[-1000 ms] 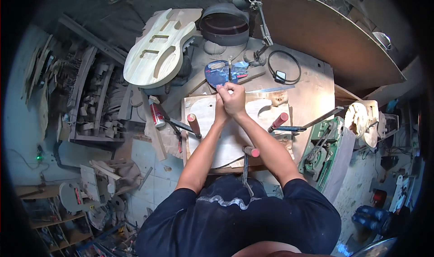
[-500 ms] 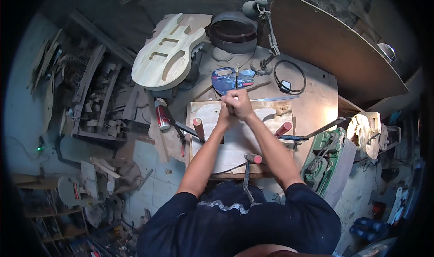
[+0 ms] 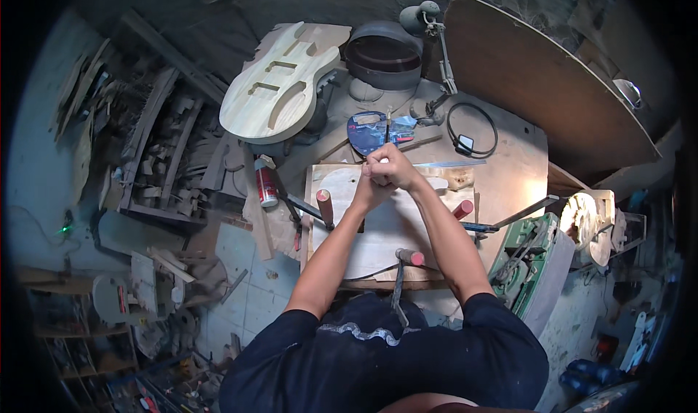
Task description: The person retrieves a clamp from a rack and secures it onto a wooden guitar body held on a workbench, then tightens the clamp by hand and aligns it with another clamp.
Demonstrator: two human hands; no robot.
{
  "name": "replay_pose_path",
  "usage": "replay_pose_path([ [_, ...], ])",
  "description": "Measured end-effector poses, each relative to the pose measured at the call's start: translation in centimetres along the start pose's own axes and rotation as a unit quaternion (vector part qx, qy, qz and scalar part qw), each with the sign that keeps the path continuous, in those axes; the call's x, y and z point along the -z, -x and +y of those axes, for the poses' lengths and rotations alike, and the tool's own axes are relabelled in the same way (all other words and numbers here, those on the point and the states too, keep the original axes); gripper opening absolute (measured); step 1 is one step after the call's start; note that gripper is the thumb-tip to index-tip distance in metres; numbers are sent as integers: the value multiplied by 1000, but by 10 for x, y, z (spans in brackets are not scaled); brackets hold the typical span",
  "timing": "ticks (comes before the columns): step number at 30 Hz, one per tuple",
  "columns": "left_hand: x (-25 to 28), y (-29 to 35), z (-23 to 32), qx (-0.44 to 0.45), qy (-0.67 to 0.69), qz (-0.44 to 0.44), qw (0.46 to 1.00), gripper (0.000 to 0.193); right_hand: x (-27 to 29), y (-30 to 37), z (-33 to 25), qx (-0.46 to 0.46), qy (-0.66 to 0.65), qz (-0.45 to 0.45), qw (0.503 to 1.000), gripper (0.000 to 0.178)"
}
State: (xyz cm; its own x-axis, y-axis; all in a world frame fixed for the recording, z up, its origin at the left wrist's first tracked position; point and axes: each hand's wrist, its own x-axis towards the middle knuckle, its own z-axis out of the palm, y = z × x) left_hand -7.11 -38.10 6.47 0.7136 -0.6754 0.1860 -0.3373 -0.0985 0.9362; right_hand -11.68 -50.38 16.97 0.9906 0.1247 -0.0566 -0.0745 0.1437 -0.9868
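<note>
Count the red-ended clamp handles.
3: left handle by the left edge of the pale board, right handle by its right edge, front handle by its near edge. Others may be hidden.

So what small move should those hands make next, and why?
Perhaps ease back slightly toward the body: the left hand and right hand meet near the pale board's far edge, a flat blue item lies just beyond them, and more board shows on the near side. What they grip, if anything, is hidden.
</note>
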Motion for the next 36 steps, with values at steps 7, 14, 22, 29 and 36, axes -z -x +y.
replay_pose_path([
  [7, -8, -1, -46, -40, -96, 13, 995, 60, -52, -11, 24, 210, 100, 415, 879, 33],
  [14, 5, 2, 19, 58, 36, -42, 997, 38, 14, -10, -17, 77, 23, -140, 987, 33],
  [22, 3, -1, -11, 17, -2, 14, 1000, 38, -43, -12, 20, 190, 94, 354, 911, 42],
  [29, 12, -1, 35, 41, -18, -41, 998, 36, -10, -3, 4, 127, 106, 241, 956, 38],
  [36, 6, 2, 27, 44, -16, -44, 998, 34, 2, -8, 11, 77, -25, -7, 997, 33],
])
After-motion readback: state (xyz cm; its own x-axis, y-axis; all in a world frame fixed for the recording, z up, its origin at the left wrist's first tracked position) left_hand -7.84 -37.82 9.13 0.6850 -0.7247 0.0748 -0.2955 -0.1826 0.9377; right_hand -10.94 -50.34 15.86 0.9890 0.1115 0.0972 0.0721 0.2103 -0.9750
